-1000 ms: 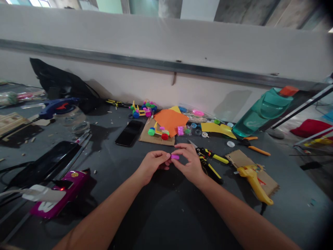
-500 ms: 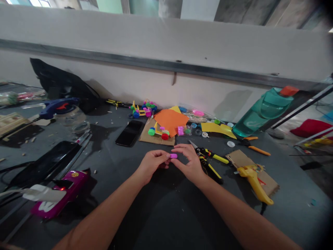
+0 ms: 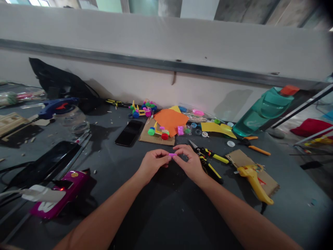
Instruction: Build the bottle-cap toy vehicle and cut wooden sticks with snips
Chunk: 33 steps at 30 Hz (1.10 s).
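Purple piece (image 3: 172,155), its ends hidden, sits pinched by both left hand (image 3: 153,163) and right hand (image 3: 191,162).

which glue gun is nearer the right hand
The yellow glue gun, by the cardboard piece on the right, is nearer the right hand; the blue glue gun lies far over on the left side of the table.

The right hand (image 3: 191,162) has closed in on the purple piece (image 3: 172,155) (which now looks slimmer).
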{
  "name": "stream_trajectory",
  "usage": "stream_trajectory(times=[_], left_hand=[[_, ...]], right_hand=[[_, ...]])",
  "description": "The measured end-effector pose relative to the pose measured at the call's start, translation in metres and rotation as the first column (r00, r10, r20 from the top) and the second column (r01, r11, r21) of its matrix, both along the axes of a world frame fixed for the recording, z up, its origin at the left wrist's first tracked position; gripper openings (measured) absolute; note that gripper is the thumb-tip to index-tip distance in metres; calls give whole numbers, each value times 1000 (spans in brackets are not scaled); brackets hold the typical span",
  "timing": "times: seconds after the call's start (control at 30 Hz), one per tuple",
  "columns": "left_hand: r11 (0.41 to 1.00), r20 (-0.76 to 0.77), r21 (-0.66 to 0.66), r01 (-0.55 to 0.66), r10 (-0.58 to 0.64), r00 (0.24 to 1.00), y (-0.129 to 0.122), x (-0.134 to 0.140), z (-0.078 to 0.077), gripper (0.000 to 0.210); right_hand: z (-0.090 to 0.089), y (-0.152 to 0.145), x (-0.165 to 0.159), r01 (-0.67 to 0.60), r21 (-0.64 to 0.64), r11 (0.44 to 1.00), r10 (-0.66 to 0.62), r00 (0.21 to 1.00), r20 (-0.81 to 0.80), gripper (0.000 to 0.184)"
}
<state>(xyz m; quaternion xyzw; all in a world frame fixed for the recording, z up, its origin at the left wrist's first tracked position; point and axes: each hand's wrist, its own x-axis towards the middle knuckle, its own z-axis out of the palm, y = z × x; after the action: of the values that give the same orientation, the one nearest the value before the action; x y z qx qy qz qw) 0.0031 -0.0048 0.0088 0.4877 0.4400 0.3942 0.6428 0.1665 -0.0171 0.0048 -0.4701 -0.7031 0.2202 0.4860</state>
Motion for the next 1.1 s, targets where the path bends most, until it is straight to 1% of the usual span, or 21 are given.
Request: stream_trajectory(times=[0.13,0.23,0.33,0.43,0.53,0.63,0.67,0.83,0.97,1.1], left_hand=[[1000,15,-26,-4,4,1000,0,0,0,22],[996,35,-92,17,-14,999,0,0,1,26],[988,70,-145,54,-45,997,1,-1,1,34],[986,94,-152,75,-61,994,1,-2,1,31],[986,124,-148,71,-52,991,2,-4,0,24],[987,138,-136,84,-65,988,2,-4,0,22],[986,136,-137,91,-73,988,2,-5,0,22],[979,166,-171,107,-78,983,1,-4,1,24],[980,163,-166,110,-82,983,1,-4,2,23],[982,136,-158,106,-85,987,1,-4,3,21]], right_hand=[[-1,1,1,23,26,999,-24,1000,17,5],[-2,2,3,56,87,995,-61,996,58,2],[-3,2,5,67,149,987,-86,989,121,6],[-3,1,5,62,181,982,-92,982,165,6],[-2,0,3,34,187,982,-70,980,187,8],[0,-2,2,-10,169,986,-23,981,193,19],[1,-2,1,-17,162,987,-14,982,188,20],[1,-1,2,15,143,990,-36,989,142,9],[1,-1,2,31,148,988,-51,989,137,7],[2,-2,2,1,155,988,-23,989,146,17]])
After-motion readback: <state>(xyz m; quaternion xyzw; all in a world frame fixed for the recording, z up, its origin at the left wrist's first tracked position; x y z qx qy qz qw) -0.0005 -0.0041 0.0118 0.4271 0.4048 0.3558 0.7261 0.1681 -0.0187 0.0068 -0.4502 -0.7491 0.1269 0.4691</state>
